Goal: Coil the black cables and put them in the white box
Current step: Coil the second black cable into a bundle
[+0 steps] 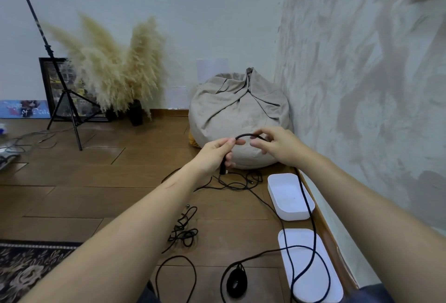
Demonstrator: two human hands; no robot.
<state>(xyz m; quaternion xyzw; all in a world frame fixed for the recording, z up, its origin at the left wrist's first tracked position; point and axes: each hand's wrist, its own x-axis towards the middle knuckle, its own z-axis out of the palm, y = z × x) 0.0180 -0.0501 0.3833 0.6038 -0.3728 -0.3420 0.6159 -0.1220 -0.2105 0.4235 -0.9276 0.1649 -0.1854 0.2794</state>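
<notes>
**Hands.** The left hand [217, 151] is closed around the black cable [248, 135]. Its grip holds the cable between thumb and curled fingers just above the plug end [222, 169], which hangs below the fist. The right hand [277, 143] is just to the right of the left hand. Its fingers are curled and its grip takes the same cable where the short arc between the two hands ends. Both hands are raised above the floor [96, 169], in front of the beige beanbag [239, 109].

**Cable run.** From under the right wrist, the black cable drops toward the near side. It crosses the right edge of the white box [272, 190], then lies in loops over the white lid [311, 244].

**Box.** The white box stands open on the floor by the right wall, well below the hands. The white lid lies flat just near of it.

**Other cables.**
- A thin cable bundle [239, 182] lies on the floor left of the box.
- A tangled cable [184, 230] lies nearer, toward the centre.
- A single loop [176, 276] lies near the bottom edge, beside a black oval item [237, 281].

**Surroundings.** Pampas grass [113, 68], a tripod stand [64, 99] and a framed picture [48, 80] stand at the far left wall. A patterned rug [29, 269] covers the near left corner.
</notes>
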